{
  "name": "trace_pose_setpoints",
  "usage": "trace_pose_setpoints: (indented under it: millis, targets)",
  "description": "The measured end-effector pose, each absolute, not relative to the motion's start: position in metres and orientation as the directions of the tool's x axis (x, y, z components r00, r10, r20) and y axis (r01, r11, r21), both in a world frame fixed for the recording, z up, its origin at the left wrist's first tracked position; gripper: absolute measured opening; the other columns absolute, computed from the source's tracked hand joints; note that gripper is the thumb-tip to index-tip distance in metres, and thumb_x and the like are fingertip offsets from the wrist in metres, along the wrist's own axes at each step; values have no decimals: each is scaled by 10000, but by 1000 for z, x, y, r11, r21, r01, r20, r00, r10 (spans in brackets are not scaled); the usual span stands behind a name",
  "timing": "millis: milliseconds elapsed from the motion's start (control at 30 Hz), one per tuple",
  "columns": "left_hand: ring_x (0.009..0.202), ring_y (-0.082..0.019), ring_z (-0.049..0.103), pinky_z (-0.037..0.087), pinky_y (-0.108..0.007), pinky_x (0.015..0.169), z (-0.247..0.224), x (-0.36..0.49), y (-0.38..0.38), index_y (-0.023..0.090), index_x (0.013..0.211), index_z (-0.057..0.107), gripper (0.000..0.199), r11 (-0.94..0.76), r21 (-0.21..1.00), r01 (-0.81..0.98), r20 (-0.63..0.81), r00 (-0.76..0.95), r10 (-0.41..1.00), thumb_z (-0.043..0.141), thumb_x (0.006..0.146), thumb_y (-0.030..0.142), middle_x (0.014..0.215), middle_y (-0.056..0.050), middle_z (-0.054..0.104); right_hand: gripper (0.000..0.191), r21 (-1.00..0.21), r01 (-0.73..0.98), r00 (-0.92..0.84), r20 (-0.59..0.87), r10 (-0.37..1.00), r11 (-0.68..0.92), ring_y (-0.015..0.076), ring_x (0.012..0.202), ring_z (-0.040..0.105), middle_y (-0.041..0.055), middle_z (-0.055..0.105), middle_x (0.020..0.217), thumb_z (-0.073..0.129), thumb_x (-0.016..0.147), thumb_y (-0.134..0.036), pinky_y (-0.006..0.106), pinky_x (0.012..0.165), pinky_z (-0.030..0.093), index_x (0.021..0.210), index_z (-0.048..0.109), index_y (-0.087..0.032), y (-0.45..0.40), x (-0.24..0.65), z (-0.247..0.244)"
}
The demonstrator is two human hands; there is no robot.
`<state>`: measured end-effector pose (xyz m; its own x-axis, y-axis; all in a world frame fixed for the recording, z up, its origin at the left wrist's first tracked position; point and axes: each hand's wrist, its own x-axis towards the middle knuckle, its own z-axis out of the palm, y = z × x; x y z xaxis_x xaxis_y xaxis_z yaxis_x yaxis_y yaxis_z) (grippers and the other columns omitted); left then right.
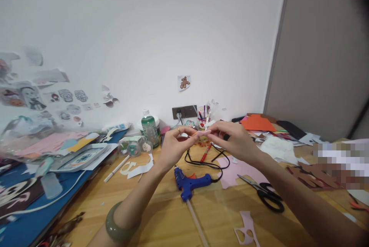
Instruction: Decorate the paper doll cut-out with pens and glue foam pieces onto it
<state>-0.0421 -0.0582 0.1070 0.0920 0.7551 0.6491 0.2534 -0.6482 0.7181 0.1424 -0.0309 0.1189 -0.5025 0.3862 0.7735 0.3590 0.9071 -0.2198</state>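
Note:
A small pink felt piece [203, 133] is held up above the table between both hands. My left hand [176, 145], with a ring on one finger, pinches its left end. The right end sits between the thumb and fingers of my right hand [232, 139]. Below them lies a blue glue gun [186, 183] with a glue stick [197, 222] in its back and a black cord. Right of it are black-handled scissors [266, 195] and a pink felt sheet [235, 172]. A cut pink scrap [246, 226] rests nearer to me.
A green-labelled bottle [150, 128] stands at the back, left of a wall socket [184, 112] and a pen cup [204, 118]. A red pen [205, 154] lies beyond the glue gun. White scraps [141, 168], a tray [82, 157] and felt piles [258, 122] flank the work area.

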Motion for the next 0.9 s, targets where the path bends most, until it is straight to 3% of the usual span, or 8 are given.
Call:
trace_pose_setpoints:
  millis: [100,167,267,367,567,767,900]
  targets:
    - [736,-147,550,463,-290,667,110,-47,-62,169,782,643,68,-820,251,514,903,180,389,624,720,190,761,-41,636,149,192,391,-508,861,37,900,146,808,564,75,633,864,490,826,-124,270,686,468,934,591,-143,-31,146,114]
    - [730,-140,533,463,-290,670,111,-49,-63,188,810,641,134,-771,-66,634,953,268,138,640,695,119,743,-25,643,208,354,412,-508,854,-111,840,155,864,563,87,627,912,501,810,-84,275,708,480,999,565,-143,-28,148,108]
    - [755,-139,538,483,-266,657,107,-54,-64,199,865,630,251,-618,-347,705,922,378,-86,662,657,62,753,-12,655,291,454,407,-518,830,-209,793,163,893,564,91,617,941,520,788,-64,274,711,494,1066,534,-147,-22,152,101]
    - [783,-149,558,502,-261,670,103,-59,-65,178,920,622,319,-508,-502,700,857,480,-186,676,636,44,769,-19,667,310,478,401,-513,824,-240,781,170,902,563,89,609,950,513,786,-70,287,722,501,1085,523,-155,-19,154,99]
    - [790,-156,579,517,-268,681,102,-60,-66,175,943,614,335,-468,-541,699,837,501,-219,678,637,56,786,-14,679,298,473,383,-490,832,-259,794,164,877,570,90,615,916,536,768,-59,278,715,502,1056,535,-137,-21,152,100]
    - [810,-147,587,521,-283,712,104,-50,-62,153,906,590,259,-656,-368,660,905,417,-88,649,670,64,840,-40,687,276,409,422,-432,875,-217,809,150,809,584,69,626,862,567,737,-66,264,671,506,998,556,-157,-20,149,104]
    - [802,-145,582,518,-289,716,103,-50,-60,149,904,582,268,-684,-340,645,908,416,-58,640,664,44,834,-43,688,275,326,409,-401,903,-153,852,171,794,576,89,621,866,581,697,-96,301,660,510,969,564,-130,-26,147,109]
